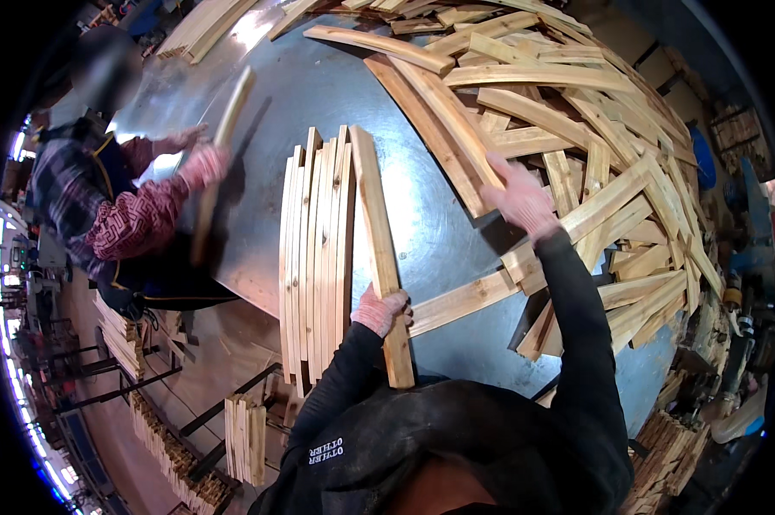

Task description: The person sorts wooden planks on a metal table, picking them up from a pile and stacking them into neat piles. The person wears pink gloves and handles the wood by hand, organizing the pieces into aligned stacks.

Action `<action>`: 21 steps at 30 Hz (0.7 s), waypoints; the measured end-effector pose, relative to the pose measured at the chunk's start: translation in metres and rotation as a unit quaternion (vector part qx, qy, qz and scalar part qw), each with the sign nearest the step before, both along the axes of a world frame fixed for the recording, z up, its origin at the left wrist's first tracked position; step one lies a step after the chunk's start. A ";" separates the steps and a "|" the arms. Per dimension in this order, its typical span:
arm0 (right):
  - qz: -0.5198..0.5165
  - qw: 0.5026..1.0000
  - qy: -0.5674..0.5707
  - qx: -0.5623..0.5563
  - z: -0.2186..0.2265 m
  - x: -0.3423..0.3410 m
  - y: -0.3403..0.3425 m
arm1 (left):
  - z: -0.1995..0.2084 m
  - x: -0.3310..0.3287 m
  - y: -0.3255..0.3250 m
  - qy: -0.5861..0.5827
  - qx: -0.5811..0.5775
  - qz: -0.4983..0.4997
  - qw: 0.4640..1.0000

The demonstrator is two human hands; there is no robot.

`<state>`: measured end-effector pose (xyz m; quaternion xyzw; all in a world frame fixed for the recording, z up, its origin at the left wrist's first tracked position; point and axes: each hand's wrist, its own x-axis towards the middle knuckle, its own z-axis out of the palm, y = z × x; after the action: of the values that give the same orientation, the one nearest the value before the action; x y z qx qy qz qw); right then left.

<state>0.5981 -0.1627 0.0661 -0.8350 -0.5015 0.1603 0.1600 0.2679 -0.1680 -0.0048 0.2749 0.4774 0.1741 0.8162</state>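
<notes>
Looks like the board-gathering step! The left hand (382, 311) curls round a plank (373, 215) just beside the neat row (319, 249), which sits at its nine o'clock; the long axis runs from just short of twelve to just short of six. Toward two, the right hand (522, 199) touches a slanting board (456, 118), aimed ten-thirty to four-thirty. Clamped? Can't tell; next seems to call for a firm pinch.

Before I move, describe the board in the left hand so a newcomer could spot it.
On the metal table, find the row of boards packed side by side. Right of it, the left hand grips one board. Unlike the row, it slants away rightward toward its near end.
</notes>
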 end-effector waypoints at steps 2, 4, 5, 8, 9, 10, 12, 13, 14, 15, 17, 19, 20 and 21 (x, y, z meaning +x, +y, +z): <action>0.019 0.963 0.266 0.043 0.023 -0.013 -0.053 | -0.028 -0.013 0.000 -0.001 0.009 0.008 1.000; -0.034 0.871 0.489 -0.025 0.054 -0.020 -0.115 | -0.023 -0.013 0.006 0.014 -0.007 0.010 1.000; -0.037 0.845 0.532 -0.030 0.060 -0.020 -0.149 | -0.016 -0.008 0.006 0.019 -0.017 0.008 1.000; -0.093 0.780 0.619 -0.006 0.067 -0.048 -0.219 | -0.009 0.004 0.008 0.084 0.004 0.002 0.996; -0.080 0.797 0.597 0.046 0.078 -0.056 -0.213 | -0.007 0.007 0.008 0.096 -0.003 0.014 0.995; -0.056 0.809 0.578 0.089 0.084 -0.057 -0.194 | -0.008 0.006 0.006 0.081 0.010 0.025 0.996; -0.005 0.844 0.510 0.167 0.095 -0.032 -0.110 | -0.018 0.002 0.004 0.074 0.043 0.008 0.996; 0.021 0.866 0.457 0.203 0.104 -0.016 -0.057 | -0.023 0.000 0.004 0.070 0.060 0.003 0.996; 0.042 0.884 0.400 0.239 0.113 0.001 -0.003 | -0.030 -0.008 0.003 0.026 0.064 0.004 0.998; 0.038 0.920 0.287 0.265 0.120 0.037 0.048 | -0.031 -0.008 0.001 0.006 0.024 0.021 0.999; 0.071 0.963 -0.043 0.257 0.119 0.096 0.144 | -0.034 -0.005 -0.004 0.039 0.034 0.016 0.999; 0.163 0.961 -0.192 0.117 0.087 0.150 0.220 | -0.047 -0.009 -0.010 0.005 0.025 0.039 0.999; 0.157 0.945 -0.286 -0.037 0.073 0.122 0.235 | -0.043 -0.012 -0.014 0.042 0.030 0.041 0.998; 0.188 0.895 -0.387 -0.120 0.059 0.099 0.238 | -0.040 -0.013 -0.013 0.074 0.035 0.040 0.996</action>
<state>0.6969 0.0754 0.1246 -0.7339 -0.6486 -0.0895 -0.1808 0.2553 -0.1812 -0.0452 0.2964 0.5407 0.2023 0.7608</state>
